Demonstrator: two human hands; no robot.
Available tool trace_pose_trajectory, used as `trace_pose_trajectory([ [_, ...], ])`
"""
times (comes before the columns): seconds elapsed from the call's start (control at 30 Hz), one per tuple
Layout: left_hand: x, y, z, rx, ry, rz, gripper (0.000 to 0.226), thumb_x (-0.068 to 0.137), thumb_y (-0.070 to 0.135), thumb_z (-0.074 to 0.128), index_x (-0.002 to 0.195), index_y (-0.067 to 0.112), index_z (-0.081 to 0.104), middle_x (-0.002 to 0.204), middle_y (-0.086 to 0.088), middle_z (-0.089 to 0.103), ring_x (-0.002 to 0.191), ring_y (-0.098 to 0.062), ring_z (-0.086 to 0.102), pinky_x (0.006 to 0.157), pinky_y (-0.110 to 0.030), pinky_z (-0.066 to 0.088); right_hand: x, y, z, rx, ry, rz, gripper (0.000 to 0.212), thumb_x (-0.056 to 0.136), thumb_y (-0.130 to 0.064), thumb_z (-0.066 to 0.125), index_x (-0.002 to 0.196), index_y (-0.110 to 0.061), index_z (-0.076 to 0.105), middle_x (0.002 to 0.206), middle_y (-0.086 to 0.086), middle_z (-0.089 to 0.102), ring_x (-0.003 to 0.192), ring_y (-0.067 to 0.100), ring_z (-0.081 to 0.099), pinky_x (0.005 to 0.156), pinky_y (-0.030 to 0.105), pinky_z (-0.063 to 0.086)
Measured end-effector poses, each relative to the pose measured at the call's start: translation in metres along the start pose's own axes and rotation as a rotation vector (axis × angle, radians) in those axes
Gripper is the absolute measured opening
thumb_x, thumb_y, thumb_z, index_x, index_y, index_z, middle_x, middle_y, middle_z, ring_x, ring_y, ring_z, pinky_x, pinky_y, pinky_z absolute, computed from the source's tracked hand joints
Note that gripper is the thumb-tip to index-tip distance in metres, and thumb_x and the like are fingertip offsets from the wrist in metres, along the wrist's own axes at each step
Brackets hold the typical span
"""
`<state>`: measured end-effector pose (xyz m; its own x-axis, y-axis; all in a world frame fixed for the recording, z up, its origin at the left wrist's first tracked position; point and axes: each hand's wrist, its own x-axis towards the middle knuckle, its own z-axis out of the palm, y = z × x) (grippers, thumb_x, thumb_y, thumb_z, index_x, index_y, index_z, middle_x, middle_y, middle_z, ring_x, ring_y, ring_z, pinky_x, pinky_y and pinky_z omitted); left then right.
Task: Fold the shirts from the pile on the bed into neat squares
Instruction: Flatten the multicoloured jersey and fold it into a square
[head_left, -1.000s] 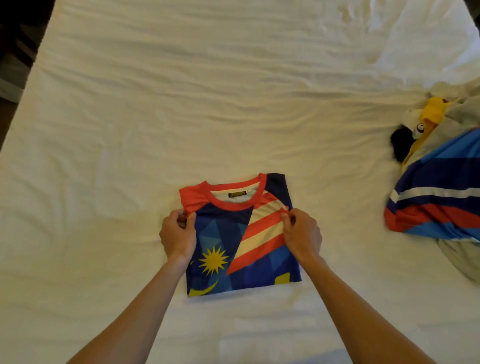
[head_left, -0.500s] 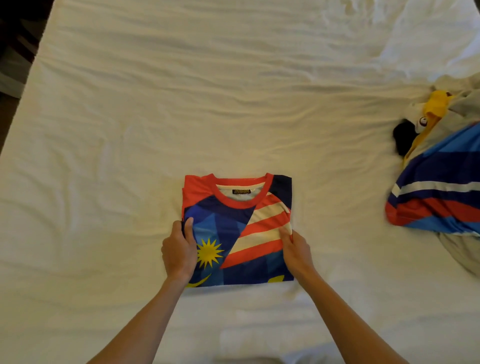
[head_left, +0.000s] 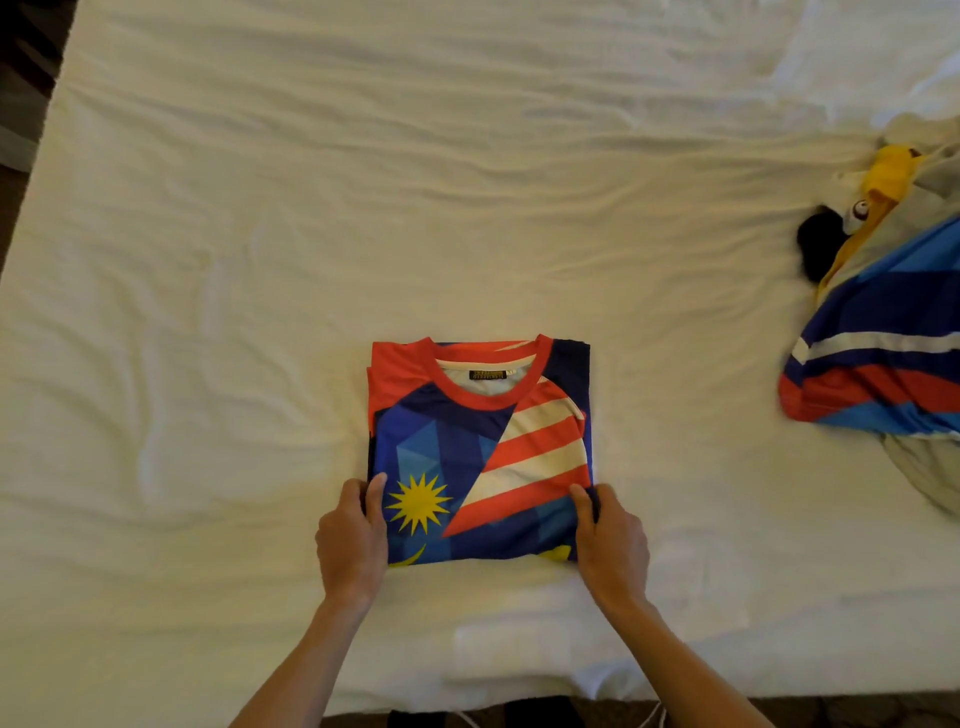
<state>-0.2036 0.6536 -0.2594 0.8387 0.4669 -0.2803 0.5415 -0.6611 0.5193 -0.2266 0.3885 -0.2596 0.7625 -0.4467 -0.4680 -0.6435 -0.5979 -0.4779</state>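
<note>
White sheets cover the bed (head_left: 363, 208), with the pile of shirts (head_left: 878, 353) at its three o'clock edge. Toward six o'clock lies the folded shirt (head_left: 480, 452), collar pointing to twelve. Its near corners are pinched, thumb on top: left hand (head_left: 350, 545) at seven o'clock, right hand (head_left: 610, 545) at five.

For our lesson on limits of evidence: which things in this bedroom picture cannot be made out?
- Pile of shirts, head view: cut off by the right edge; number of shirts unclear.
- Neck label on the folded shirt: text too small.
- Left hand and right hand: fingers hidden under the shirt's edges.
</note>
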Motion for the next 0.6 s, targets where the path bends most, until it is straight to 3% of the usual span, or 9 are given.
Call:
trace_pose_trajectory([
  [0.1,0.007,0.008,-0.001,0.047,0.11,-0.001,0.035,0.097,0.048,0.052,0.101,0.014,0.06,0.094,-0.006,0.066,0.089,-0.036,0.062,0.063,-0.038,0.042,-0.001,-0.011,-0.002,0.085,0.178,-0.119,0.026,0.096,-0.048,0.052,0.109,-0.025,0.047,0.101,-0.01,0.053,0.085,0.014,0.058,0.065,0.029,0.049],
  [0.17,0.019,0.021,-0.001,-0.022,0.135,0.026,0.03,0.096,0.043,0.056,0.106,0.016,0.062,0.104,-0.003,0.061,0.098,-0.029,0.057,0.071,-0.042,0.046,0.012,-0.019,-0.002,0.098,0.181,-0.224,0.018,0.098,-0.042,0.052,0.105,-0.026,0.051,0.103,-0.01,0.051,0.09,0.014,0.057,0.068,0.027,0.05],
  [0.27,0.049,0.044,0.002,-0.183,0.104,-0.057,0.031,0.096,0.048,0.057,0.101,0.018,0.065,0.097,0.001,0.064,0.088,-0.022,0.059,0.074,-0.034,0.043,0.045,-0.037,-0.001,0.088,0.09,-0.157,0.024,0.098,-0.053,0.046,0.101,-0.03,0.053,0.1,-0.009,0.059,0.088,0.011,0.058,0.072,0.026,0.049],
  [0.37,0.068,0.061,0.008,-0.199,0.072,-0.113,0.034,0.095,0.05,0.057,0.093,0.018,0.068,0.088,0.004,0.067,0.081,-0.018,0.057,0.069,-0.031,0.038,0.073,-0.062,-0.007,-0.005,0.028,-0.04,0.04,0.096,-0.064,0.043,0.095,-0.026,0.056,0.089,-0.008,0.061,0.081,0.013,0.058,0.073,0.035,0.052],
  [0.47,0.079,0.064,0.01,-0.24,0.044,-0.09,0.03,0.099,0.04,0.056,0.088,0.015,0.068,0.082,-0.002,0.067,0.079,-0.025,0.06,0.066,-0.031,0.037,0.089,-0.069,-0.011,-0.088,0.022,-0.068,0.037,0.101,-0.054,0.041,0.088,-0.023,0.057,0.084,-0.002,0.064,0.076,0.018,0.059,0.071,0.037,0.052],
  [0.6,0.09,0.056,0.008,-0.182,-0.007,-0.049,0.029,0.101,0.038,0.053,0.088,0.014,0.065,0.079,-0.001,0.062,0.08,-0.028,0.058,0.066,-0.032,0.033,0.092,-0.063,-0.017,0.015,0.073,-0.076,0.036,0.105,-0.043,0.039,0.086,-0.018,0.056,0.084,0.005,0.064,0.073,0.021,0.057,0.063,0.032,0.043],
])
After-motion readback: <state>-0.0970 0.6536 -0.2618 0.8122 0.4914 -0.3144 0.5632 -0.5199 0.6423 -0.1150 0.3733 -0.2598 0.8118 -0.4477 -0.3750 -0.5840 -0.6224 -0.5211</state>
